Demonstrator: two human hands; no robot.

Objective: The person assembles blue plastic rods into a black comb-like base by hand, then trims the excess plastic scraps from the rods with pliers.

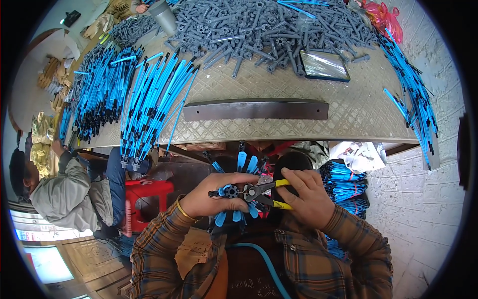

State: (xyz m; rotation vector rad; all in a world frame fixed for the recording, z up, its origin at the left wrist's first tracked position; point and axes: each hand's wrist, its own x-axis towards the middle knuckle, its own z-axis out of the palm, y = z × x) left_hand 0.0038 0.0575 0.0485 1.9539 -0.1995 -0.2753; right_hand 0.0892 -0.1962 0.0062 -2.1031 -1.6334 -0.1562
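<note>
We see the dark hub (231, 192) in the person's lap space, just in front of the near edge of the bench (219, 84), with blue strips (241, 160) fanning out above and below it. The left hand (211, 195) has its grip closed around the hub's side, thumb and fingers pinching it, so this is the nearer hand. The right hand (309, 198) has its grip wrapped about the yellow-handled pliers (259, 191), whose handles stand apart.

The relation we would watch is nose to hub: the hub lies directly left of the pliers' tips, and the pliers' long axis runs roughly left to right, pointing at it. The hub's round, holed face is turned up toward us, so we judge its own axis to stand crosswise to the pliers. The tips sit right at the hub's edge; we cannot tell whether they touch it, nor whether the jaws are clamped on anything.
</note>
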